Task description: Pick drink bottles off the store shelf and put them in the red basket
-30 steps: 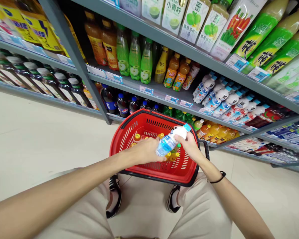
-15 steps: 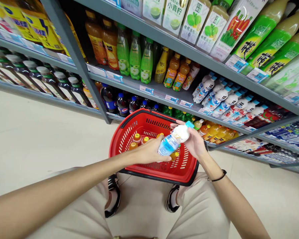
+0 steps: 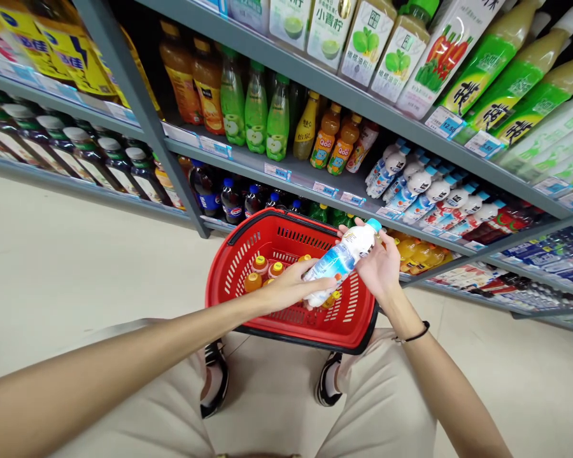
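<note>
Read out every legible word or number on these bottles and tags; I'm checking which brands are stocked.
"Qoo": label of the small orange plastic bottle.
"小青柠": front of the white-and-green drink carton.
White plastic bottle with blue label: print too blurred to read.
Pale shelf price tags: too small to read.

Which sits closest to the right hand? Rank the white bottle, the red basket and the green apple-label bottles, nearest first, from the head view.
1. The white bottle: held in the right hand, with the left hand at its lower end.
2. The red basket: just beneath the hand.
3. The green apple-label bottles: up on the shelf, to the upper left.
</note>
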The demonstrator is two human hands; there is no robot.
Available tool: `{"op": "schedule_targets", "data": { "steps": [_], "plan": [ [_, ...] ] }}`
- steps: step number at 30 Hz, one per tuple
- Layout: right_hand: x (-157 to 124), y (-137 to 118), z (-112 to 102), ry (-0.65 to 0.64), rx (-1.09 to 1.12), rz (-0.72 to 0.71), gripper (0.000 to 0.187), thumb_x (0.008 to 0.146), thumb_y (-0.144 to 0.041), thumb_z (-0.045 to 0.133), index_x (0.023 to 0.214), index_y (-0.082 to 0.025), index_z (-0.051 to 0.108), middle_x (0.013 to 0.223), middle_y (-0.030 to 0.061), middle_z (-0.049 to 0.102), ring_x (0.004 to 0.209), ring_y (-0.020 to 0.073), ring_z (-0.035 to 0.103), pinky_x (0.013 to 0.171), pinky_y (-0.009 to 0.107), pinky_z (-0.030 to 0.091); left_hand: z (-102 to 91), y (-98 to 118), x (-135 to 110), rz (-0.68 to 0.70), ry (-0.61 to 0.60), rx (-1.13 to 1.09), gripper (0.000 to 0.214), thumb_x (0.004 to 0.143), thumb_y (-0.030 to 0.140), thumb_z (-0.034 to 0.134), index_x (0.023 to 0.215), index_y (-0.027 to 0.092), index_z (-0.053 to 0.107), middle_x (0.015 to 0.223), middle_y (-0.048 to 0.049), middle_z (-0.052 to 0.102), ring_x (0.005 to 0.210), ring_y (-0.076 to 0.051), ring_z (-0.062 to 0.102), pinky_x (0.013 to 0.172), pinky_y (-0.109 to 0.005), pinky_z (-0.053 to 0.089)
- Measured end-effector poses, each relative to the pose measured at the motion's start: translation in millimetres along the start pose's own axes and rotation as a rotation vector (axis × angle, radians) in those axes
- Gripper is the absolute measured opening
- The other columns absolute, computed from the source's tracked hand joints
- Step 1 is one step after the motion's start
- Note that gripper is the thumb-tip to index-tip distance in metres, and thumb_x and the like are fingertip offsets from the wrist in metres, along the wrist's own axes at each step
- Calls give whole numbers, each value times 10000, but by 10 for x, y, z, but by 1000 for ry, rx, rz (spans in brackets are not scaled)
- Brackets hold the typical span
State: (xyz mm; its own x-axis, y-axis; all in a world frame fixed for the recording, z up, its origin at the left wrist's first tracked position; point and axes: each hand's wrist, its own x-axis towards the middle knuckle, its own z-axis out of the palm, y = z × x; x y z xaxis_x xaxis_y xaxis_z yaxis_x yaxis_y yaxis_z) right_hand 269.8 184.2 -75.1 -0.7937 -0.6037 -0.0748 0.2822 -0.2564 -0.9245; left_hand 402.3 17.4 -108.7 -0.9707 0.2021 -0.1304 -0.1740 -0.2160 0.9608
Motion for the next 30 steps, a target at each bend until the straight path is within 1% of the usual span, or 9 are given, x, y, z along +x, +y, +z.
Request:
{"op": "schedule_targets", "data": {
  "steps": [2, 4, 8, 11, 15, 19, 22, 26, 30],
  "plan": [
    [4, 0, -21, -6, -15, -8, 651, 918, -634, 497, 1416, -230, 609, 1392, 100, 685, 1304, 340, 631, 1053, 552, 532, 5, -5, 7, -35, 82, -36, 627, 826, 650, 756, 1152, 172, 515, 794, -1, 656, 619, -155, 605, 519, -269, 486],
    [7, 3, -28, -12, -12, -15, 650, 922, -637, 476, 1407, -229, 617, 1395, 99, 682, 1311, 339, 625, 1058, 548, 530, -2, -10, 11, -56, 123, -64, 661, 797, 690, 762, 1136, 190, 494, 808, -1, 662, 629, -165, 626, 485, -263, 488],
    [19, 1, -14, 0, -35, -35, 612, 913, -642, 509, 1352, -240, 652, 1368, 97, 696, 1303, 350, 628, 1062, 567, 525, -30, -30, 22, -40, 95, -127, 629, 786, 698, 772, 1058, 194, 511, 773, 10, 643, 607, -145, 613, 455, -232, 476],
    [36, -1, -2, 26, -33, -57, 524, 906, -613, 574, 1260, -244, 690, 1308, 98, 725, 1300, 352, 631, 1058, 571, 530, -44, -50, 38, -35, 79, -230, 626, 794, 676, 778, 1088, 173, 549, 773, -6, 653, 579, -120, 586, 429, -199, 440],
    [56, 13, -16, 41, 22, -84, 409, 928, -569, 619, 1168, -250, 707, 1262, 78, 744, 1301, 327, 637, 1074, 542, 530, -46, -55, 50, -34, 65, -309, 716, 759, 714, 779, 1118, 117, 614, 764, -45, 663, 523, -101, 535, 368, -184, 356],
    [65, 42, -54, 48, -29, -105, 473, 926, -627, 629, 1224, -265, 695, 1288, 72, 734, 1298, 315, 638, 1072, 535, 539, -32, -56, 31, -34, 70, -300, 682, 766, 731, 766, 1017, 110, 633, 652, -13, 606, 478, -92, 499, 374, -191, 377],
    [70, 61, -69, 38, -17, -94, 489, 933, -630, 626, 1249, -263, 691, 1310, 76, 727, 1309, 314, 631, 1060, 537, 550, -20, -56, 14, -42, 36, -290, 671, 791, 751, 728, 948, 104, 638, 630, -38, 634, 450, -103, 520, 377, -203, 389],
    [73, 75, -53, 42, 87, -76, 406, 925, -565, 682, 1172, -245, 727, 1213, 64, 768, 1222, 296, 681, 1067, 513, 549, -7, -51, 17, -33, 22, -274, 661, 835, 757, 661, 827, 97, 632, 598, -82, 656, 376, -91, 479, 346, -205, 325],
    [65, 78, -18, 70, 141, -60, 401, 881, -543, 747, 1128, -228, 742, 1162, 69, 784, 1140, 284, 709, 1070, 479, 544, 9, -62, 35, -20, 64, -286, 664, 776, 774, 700, 856, 120, 619, 542, -51, 625, 357, -109, 472, 322, -204, 324]
  ]
}}
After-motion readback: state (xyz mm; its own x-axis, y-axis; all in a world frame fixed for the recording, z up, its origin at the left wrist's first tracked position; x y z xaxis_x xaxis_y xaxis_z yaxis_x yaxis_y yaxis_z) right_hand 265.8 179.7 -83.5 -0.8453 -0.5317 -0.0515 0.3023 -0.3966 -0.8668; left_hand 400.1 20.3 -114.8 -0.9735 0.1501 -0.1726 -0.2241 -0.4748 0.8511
